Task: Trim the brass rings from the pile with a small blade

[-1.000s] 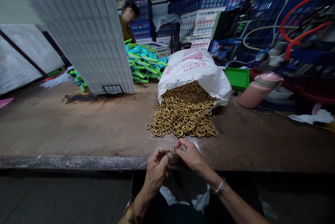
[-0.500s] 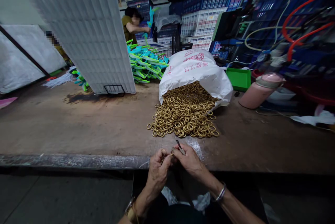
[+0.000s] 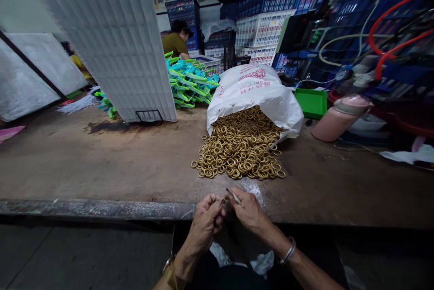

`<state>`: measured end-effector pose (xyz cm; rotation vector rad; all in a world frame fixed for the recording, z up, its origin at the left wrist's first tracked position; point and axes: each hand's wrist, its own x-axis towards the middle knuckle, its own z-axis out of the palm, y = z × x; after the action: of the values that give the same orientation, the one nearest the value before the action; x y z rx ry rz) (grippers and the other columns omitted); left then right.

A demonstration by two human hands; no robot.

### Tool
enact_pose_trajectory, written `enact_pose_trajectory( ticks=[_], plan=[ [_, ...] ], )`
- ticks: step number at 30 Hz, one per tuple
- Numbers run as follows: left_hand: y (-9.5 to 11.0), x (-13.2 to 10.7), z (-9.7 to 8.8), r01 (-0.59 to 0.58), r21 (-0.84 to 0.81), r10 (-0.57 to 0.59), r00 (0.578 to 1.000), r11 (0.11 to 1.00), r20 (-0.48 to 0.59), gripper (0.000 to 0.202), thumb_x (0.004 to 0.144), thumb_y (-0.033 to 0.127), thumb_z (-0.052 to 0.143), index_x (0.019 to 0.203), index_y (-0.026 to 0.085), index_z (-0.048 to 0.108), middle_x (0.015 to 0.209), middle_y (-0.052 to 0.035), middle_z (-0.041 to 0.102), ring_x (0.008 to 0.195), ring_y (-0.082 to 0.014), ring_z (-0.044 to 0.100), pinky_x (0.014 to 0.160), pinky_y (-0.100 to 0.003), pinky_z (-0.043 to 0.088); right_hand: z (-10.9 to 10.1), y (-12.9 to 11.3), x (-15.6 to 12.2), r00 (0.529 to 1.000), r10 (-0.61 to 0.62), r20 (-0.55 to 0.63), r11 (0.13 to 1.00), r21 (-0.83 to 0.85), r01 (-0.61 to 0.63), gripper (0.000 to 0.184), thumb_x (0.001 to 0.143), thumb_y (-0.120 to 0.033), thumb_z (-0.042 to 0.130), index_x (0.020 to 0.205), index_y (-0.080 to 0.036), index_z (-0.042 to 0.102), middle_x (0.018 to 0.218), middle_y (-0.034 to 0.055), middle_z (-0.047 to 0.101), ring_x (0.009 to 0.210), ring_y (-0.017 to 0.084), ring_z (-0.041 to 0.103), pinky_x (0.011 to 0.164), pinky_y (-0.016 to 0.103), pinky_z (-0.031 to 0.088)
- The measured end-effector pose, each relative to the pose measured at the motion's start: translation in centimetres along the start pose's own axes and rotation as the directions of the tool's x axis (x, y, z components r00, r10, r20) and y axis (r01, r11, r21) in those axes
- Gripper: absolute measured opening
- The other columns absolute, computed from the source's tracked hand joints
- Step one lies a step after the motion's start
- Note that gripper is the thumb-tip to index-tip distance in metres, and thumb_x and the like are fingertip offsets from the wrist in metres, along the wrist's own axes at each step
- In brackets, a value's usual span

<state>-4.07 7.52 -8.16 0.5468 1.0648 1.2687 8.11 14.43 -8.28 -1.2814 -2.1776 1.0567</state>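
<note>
My left hand point(image 3: 205, 220) and my right hand point(image 3: 249, 211) meet at the near edge of the brown table point(image 3: 101, 159). The left fingers pinch a small gold ring point(image 3: 224, 199). The right fingers hold a thin metal tool point(image 3: 233, 196) whose tip points up and left, toward the ring. Just beyond my hands lies a heap of gold rings point(image 3: 239, 149) spilling from a white sack point(image 3: 254, 88) lying on its side.
A white ribbed panel point(image 3: 111, 50) stands at the back left on a small stand. Behind it is a pile of teal and green plastic parts point(image 3: 188, 82). A pink flask point(image 3: 339, 116) lies at the right beside a green tray point(image 3: 310, 102). Another person point(image 3: 176, 41) works behind, among stacked crates.
My hands stay together at the table's edge, with small finger shifts on the ring and the tool. The person in the background has lowered an arm and turned away.
</note>
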Motion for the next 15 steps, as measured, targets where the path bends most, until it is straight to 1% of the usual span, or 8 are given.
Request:
enact_pose_trajectory(
  ticks=[2, 5, 8, 11, 13, 15],
  plan=[
    [0.1, 0.1, 0.1, -0.006, 0.003, 0.006, 1.000, 1.000, -0.013, 0.033, 0.071, 0.046, 0.057, 0.072, 0.018, 0.041, 0.058, 0.0065, 0.046, 0.037, -0.0007, 0.026, 0.035, -0.014, 0.014, 0.2, -0.1, -0.3, 0.998, -0.054, 0.042, 0.994, -0.090, 0.057, 0.011, 0.069, -0.013, 0.037, 0.064, -0.019, 0.045, 0.054, -0.0034, 0.047, 0.051, 0.010, 0.042, 0.050, 0.021, 0.026],
    [0.2, 0.2, 0.3, 0.001, 0.039, 0.001, 0.999, 0.999, -0.041, 0.036, 0.070, 0.050, 0.057, 0.071, 0.018, 0.040, 0.056, 0.0069, 0.045, 0.036, -0.0006, 0.025, 0.035, -0.015, 0.014, 0.6, -0.1, -0.5, 0.994, -0.085, 0.075, 0.980, -0.174, 0.097, 0.018, 0.062, -0.006, 0.036, 0.068, -0.019, 0.047, 0.057, -0.0024, 0.051, 0.052, 0.010, 0.043, 0.051, 0.021, 0.025],
    [0.3, 0.2, 0.4, -0.038, 0.091, 0.043, 0.998, 0.995, -0.054, 0.036, 0.070, 0.050, 0.056, 0.070, 0.017, 0.042, 0.055, 0.0065, 0.045, 0.038, -0.0012, 0.026, 0.037, -0.016, 0.016, 0.9, 0.1, -0.5, 0.992, -0.093, 0.080, 0.962, -0.249, 0.111, 0.023, 0.061, -0.005, 0.036, 0.074, -0.019, 0.049, 0.059, -0.0014, 0.054, 0.052, 0.011, 0.045, 0.052, 0.022, 0.024],
    [0.3, 0.0, 0.2, -0.071, 0.155, 0.081, 0.995, 0.985, -0.061, 0.035, 0.072, 0.049, 0.055, 0.066, 0.016, 0.043, 0.050, 0.0072, 0.042, 0.038, -0.0018, 0.027, 0.038, -0.016, 0.018, 0.8, 0.5, -0.3, 0.989, -0.105, 0.105, 0.936, -0.325, 0.133, 0.025, 0.061, -0.007, 0.037, 0.079, -0.019, 0.051, 0.061, -0.0001, 0.056, 0.055, 0.012, 0.047, 0.052, 0.023, 0.024],
    [0.3, -0.4, 0.1, -0.060, 0.172, 0.068, 0.997, 0.983, -0.043, 0.035, 0.072, 0.049, 0.055, 0.064, 0.017, 0.042, 0.047, 0.0078, 0.040, 0.036, -0.0019, 0.025, 0.036, -0.016, 0.017, 0.5, 0.7, 0.1, 0.991, -0.086, 0.107, 0.912, -0.393, 0.121, 0.026, 0.063, -0.009, 0.039, 0.083, -0.018, 0.052, 0.063, 0.0015, 0.058, 0.057, 0.013, 0.049, 0.052, 0.024, 0.024],
    [0.4, -0.9, 0.1, -0.051, 0.136, 0.051, 0.999, 0.989, 0.006, 0.032, 0.072, 0.046, 0.055, 0.067, 0.017, 0.043, 0.048, 0.0074, 0.042, 0.035, -0.0017, 0.025, 0.035, -0.016, 0.015, 0.1, 0.8, 0.7, 0.995, -0.033, 0.096, 0.882, -0.465, 0.075, 0.026, 0.065, -0.009, 0.039, 0.086, -0.017, 0.052, 0.064, 0.0027, 0.058, 0.057, 0.014, 0.050, 0.051, 0.024, 0.023]
  ],
)
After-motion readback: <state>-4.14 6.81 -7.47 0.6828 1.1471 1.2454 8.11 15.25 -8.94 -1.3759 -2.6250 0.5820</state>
